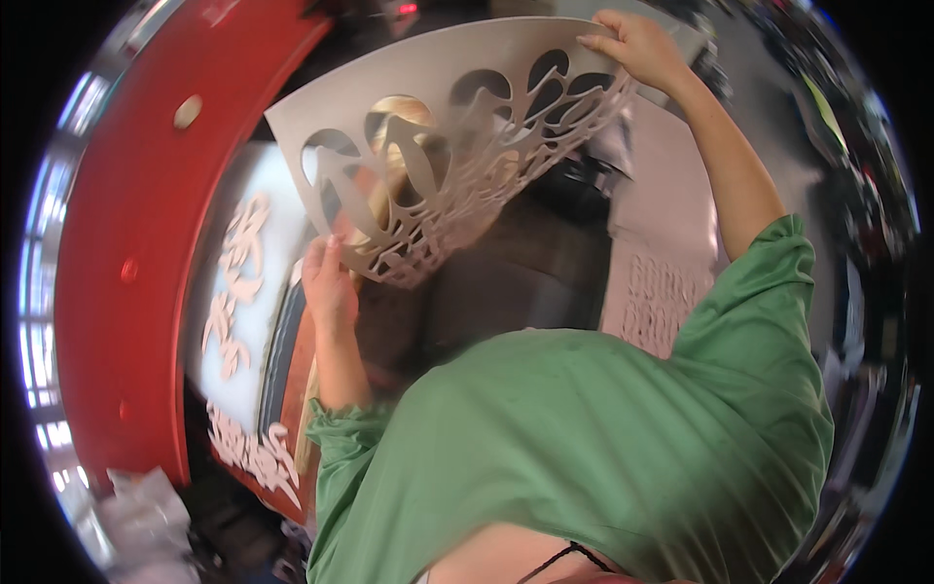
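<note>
Bright window strips (41,282) run along the left rim of the frame, bent by the lens, and beside them a tall red panel (126,311) fills the upper and middle left. At lower left lie some clear plastic bags (146,516). Next comes a white board (216,321), left of the middle, with pink cut pieces (238,255) on it; more pink pieces (248,448) lie below it, toward the lower left.

Left of centre is the left hand (329,282), with thumb and fingers closed on the lower left edge of a pale sheet (441,102). This sheet is raised and tilted in the upper middle of the frame. Large rounded openings are cut through it, and its lower border is a fine net, partly blurred. Below it, in the centre, is a dark surface (525,292).

Green cloth of the person's top (584,428) occupies the lower middle and lower right. At upper right, the right hand (642,49) pinches the sheet's upper right corner, thumb against fingers. Under the right forearm lie pinkish sheets (671,185), the lower part showing rows of looped cuts. Further right, grey floor (769,88) is visible, then blurred clutter (861,195).
</note>
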{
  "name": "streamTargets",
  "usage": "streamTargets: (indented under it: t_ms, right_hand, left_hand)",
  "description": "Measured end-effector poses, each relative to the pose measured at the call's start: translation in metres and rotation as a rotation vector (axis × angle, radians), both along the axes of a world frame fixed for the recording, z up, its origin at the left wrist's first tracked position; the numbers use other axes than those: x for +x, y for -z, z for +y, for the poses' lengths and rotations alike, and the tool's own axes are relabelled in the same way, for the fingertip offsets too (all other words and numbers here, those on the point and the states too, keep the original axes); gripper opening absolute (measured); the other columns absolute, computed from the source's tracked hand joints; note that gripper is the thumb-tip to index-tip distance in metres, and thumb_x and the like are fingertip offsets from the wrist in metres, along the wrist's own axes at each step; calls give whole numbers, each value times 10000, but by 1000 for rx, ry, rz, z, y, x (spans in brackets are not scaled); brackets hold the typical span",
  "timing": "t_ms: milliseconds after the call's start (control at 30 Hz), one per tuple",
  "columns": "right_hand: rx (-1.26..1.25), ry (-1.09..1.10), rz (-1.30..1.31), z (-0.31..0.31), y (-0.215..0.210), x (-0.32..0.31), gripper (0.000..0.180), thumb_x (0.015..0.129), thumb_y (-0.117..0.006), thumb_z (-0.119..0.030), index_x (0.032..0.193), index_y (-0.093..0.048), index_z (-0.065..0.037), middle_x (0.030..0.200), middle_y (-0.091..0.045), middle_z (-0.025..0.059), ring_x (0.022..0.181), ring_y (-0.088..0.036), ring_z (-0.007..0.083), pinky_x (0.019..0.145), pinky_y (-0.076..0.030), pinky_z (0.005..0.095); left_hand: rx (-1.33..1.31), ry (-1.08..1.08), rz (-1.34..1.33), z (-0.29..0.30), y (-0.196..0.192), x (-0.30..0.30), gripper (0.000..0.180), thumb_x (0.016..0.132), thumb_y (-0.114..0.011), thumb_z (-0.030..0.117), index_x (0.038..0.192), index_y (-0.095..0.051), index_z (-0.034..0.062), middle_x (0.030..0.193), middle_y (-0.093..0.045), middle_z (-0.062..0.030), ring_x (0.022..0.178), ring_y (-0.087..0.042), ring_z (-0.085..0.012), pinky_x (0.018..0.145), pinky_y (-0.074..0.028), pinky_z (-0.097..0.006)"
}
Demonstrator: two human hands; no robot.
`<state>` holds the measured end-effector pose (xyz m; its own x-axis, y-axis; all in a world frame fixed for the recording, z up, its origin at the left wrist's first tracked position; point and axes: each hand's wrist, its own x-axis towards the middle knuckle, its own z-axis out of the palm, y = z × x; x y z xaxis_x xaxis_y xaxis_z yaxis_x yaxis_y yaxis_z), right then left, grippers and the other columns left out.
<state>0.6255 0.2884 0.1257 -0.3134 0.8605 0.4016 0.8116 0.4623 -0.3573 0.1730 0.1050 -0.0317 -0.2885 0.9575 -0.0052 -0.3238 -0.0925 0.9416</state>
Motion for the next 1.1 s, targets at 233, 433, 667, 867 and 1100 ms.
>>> streamTargets:
  t_ms: [233, 433, 667, 867, 1100]
  right_hand:
    - [136, 500, -91, -132, 28, 174, 355, 854, -661, -418, 906, -675, -66, 834, -658, 160, 785, -636, 352, 692, -486, 434]
    - [95, 830, -302, -315, 56, 225, 339, 914, -629, -371, 980, -663, -40, 869, -648, 148, 835, -619, 364, 742, -475, 429]
    - [-97, 1118, -85, -469, 25, 233, 190, 858, -713, -166, 888, -623, -1, 776, -556, 123, 697, -537, 221, 672, -441, 322]
    - [-293, 1165, -201, -475, 9, 340, 256, 814, -741, -188, 839, -578, 9, 750, -519, 116, 707, -508, 212, 661, -430, 330]
    - [-266, 934, -374, -353, 121, 541, 435, 741, -791, -251, 1082, -651, -18, 1001, -652, 191, 954, -623, 311, 840, -482, 412]
  left_hand:
    - [-27, 424, 25, 56, 12, 135, 99, 988, -583, 114, 1010, -634, 32, 982, -651, -36, 933, -585, -121, 853, -445, -272]
    - [-127, 1026, 200, 38, 57, 223, 109, 992, -599, 133, 986, -673, 52, 922, -666, 35, 866, -564, -51, 803, -423, -212]
    - [-44, 1717, 452, 6, 87, 307, 194, 950, -648, 157, 1074, -699, 16, 917, -686, -43, 855, -606, -92, 764, -494, -264]
    - [-115, 2031, 407, -21, 89, 398, 229, 995, -593, 192, 1130, -690, 35, 1080, -704, -26, 971, -620, -105, 884, -478, -256]
    - [-510, 1735, 413, -8, 163, 506, 301, 994, -576, 215, 1227, -634, 33, 1081, -684, -18, 968, -613, -128, 875, -496, -301]
